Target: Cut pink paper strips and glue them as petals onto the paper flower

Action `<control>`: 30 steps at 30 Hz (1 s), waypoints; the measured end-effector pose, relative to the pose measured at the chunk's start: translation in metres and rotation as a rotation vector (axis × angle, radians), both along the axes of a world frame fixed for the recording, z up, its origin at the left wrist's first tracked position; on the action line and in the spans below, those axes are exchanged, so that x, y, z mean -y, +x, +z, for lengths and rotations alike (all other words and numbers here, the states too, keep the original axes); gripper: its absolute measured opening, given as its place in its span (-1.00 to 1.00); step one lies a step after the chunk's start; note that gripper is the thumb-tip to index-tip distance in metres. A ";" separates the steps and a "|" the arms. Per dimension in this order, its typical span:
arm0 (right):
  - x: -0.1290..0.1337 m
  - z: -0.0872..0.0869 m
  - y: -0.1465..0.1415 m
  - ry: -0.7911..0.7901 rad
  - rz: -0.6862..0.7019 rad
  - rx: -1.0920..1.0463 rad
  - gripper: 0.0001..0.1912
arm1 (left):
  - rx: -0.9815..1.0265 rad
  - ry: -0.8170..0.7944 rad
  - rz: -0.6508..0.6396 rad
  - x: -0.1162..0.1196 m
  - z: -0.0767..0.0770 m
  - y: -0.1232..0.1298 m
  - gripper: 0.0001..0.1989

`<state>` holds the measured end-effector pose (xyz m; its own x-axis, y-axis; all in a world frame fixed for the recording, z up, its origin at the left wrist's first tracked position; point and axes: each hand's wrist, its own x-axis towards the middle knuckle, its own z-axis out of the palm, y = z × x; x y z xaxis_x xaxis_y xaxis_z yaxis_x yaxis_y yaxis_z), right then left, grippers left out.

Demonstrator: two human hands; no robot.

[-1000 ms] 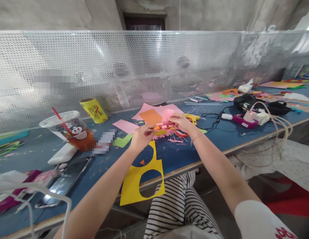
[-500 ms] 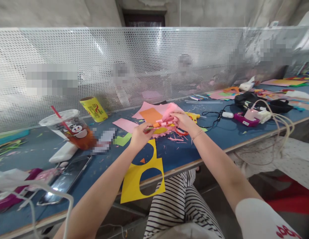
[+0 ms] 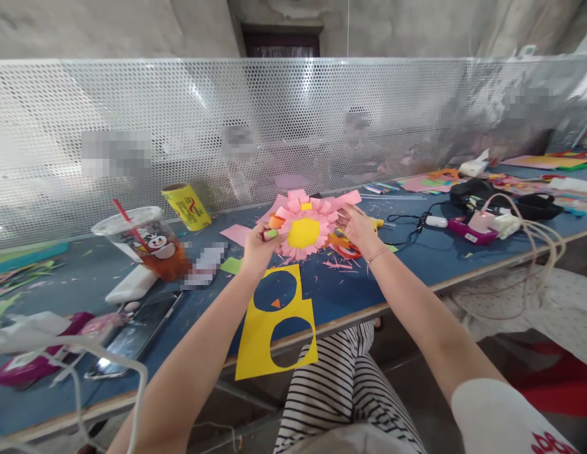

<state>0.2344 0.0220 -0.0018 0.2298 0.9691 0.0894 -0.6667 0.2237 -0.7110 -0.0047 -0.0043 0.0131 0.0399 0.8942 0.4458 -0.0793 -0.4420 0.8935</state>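
Note:
A pink paper flower with looped petals and a yellow round centre faces me above the table. My left hand pinches its left edge, where a small orange piece and a green piece show by the fingers. At the flower's right edge, the fingers of my right hand close on the petals, beside a pink strip that points up and right. Orange-handled scissors lie under the right hand. Nearer to me, a yellow sheet with two round holes hangs partly over the table edge.
On the left stand a drink cup with a red straw and a yellow tube. A phone and white cables lie near the front left. At right are a black bag and a purple pack. A perforated metal screen rises behind.
The flower has turned from nearly edge-on to face me, showing its yellow centre. My left hand has shifted slightly left and my right hand slightly right. The view has moved a little.

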 end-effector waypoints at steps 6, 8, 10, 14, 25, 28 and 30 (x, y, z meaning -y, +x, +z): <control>-0.005 -0.006 0.001 0.024 -0.074 0.041 -0.89 | 0.197 -0.114 -0.048 -0.003 -0.003 0.003 -0.64; -0.008 -0.008 0.001 0.046 -0.086 0.059 -0.88 | 0.235 -0.144 -0.071 -0.003 -0.002 0.003 -0.62; -0.009 -0.009 0.001 0.069 -0.082 0.059 -0.87 | 0.260 -0.165 -0.096 -0.002 -0.002 0.003 -0.64; -0.007 -0.010 0.003 0.085 -0.076 0.024 -0.86 | 0.324 -0.178 -0.136 -0.003 -0.002 0.002 -0.67; -0.012 -0.015 0.003 0.019 -0.147 -0.068 -0.84 | 0.557 -0.253 -0.171 0.002 0.005 0.003 -0.71; -0.014 -0.021 -0.003 0.038 -0.067 -0.014 -0.85 | 0.599 -0.250 -0.188 0.001 0.003 0.004 -0.74; -0.014 -0.024 -0.008 0.066 -0.031 0.035 -0.88 | 0.610 -0.260 -0.204 0.000 0.002 0.004 -0.75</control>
